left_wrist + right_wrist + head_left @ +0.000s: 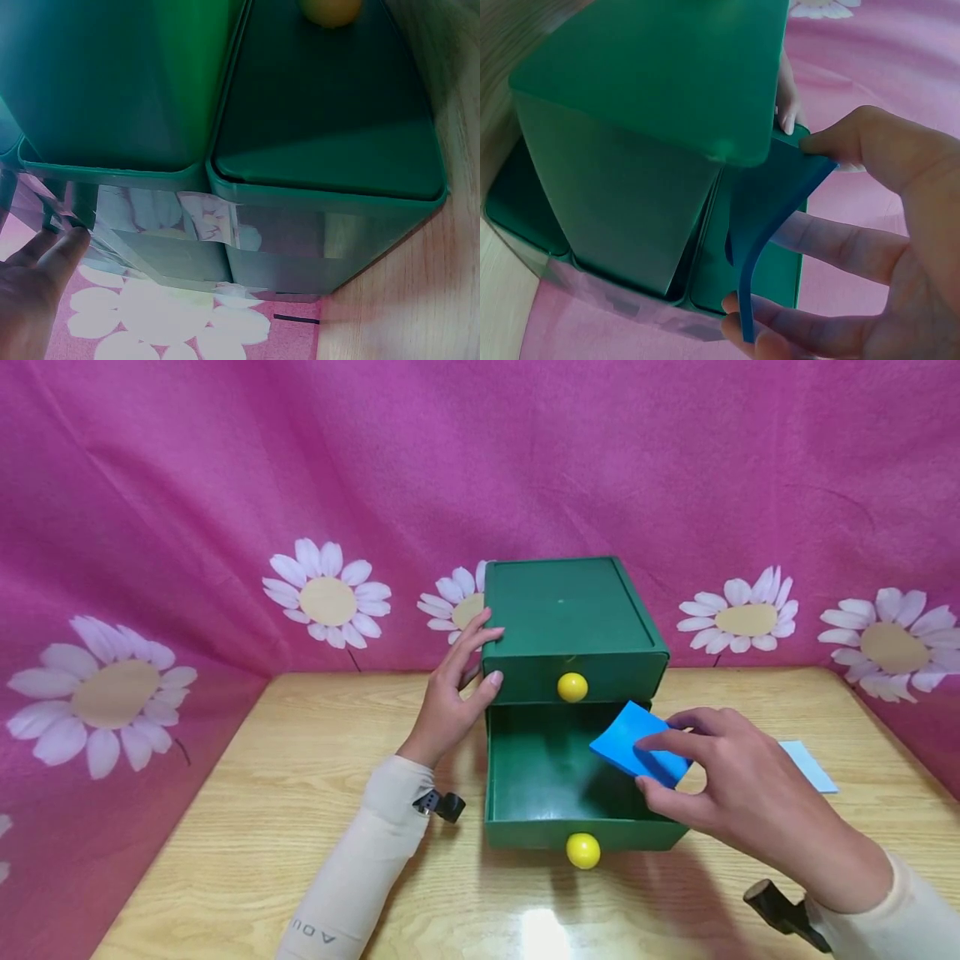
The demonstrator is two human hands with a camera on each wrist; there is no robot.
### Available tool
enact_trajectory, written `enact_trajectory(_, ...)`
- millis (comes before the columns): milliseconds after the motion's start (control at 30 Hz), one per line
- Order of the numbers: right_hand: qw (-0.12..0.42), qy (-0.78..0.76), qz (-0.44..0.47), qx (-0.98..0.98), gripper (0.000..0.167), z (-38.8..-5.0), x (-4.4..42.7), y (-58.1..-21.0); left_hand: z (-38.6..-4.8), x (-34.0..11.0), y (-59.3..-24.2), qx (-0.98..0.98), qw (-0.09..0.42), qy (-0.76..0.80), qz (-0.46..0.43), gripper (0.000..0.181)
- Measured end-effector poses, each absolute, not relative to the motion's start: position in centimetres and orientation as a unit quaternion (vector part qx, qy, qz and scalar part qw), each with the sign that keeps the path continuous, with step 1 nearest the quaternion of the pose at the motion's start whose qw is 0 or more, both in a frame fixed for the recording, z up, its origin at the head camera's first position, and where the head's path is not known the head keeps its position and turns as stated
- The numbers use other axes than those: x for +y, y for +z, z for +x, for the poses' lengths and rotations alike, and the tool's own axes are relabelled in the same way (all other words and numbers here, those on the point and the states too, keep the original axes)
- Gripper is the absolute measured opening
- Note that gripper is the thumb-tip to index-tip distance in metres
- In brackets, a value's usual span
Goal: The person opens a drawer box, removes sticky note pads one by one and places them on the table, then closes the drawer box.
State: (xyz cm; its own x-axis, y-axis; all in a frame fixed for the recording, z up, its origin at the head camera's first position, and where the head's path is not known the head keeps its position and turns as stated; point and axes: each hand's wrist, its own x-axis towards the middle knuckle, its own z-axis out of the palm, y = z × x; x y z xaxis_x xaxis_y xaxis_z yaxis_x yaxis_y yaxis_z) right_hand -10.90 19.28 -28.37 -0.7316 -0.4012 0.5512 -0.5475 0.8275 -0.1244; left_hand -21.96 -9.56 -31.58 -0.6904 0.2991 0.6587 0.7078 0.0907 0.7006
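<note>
On the table stands a green drawer cabinet (573, 606) with yellow knobs. Its middle drawer (540, 781) is pulled out, while the drawers above and below it are closed, as the wrist views show. My right hand (757, 785) pinches a blue sticky note pad (637, 743) between thumb and fingers, tilted over the right side of that drawer. The pad (776, 210) bends in a curve in the right wrist view. My left hand (457, 689) rests against the cabinet's upper left side, thumb at the front edge and fingers extended.
A pale blue paper pad (808, 767) lies on the wooden table (300, 827) to the right, partly behind my right hand. Behind the cabinet hangs a pink cloth (450, 460) with white daisies. Small black wrist devices (442, 805) stick out from both sleeves.
</note>
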Motion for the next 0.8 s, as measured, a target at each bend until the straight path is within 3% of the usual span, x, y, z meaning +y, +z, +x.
enact_trajectory(567, 0.235, 0.138, 0.189, -0.944, 0.034, -10.7, 21.5, -28.8, -22.0, -9.5, -31.5, -0.72, 0.179, -0.571, -0.351, 0.047)
enact_trajectory(800, 0.25, 0.129, 0.183, -0.942, 0.036, -10.8, 22.7, -29.0, -21.9, -9.5, -31.5, -0.721, 0.18, -0.572, -0.348, 0.047)
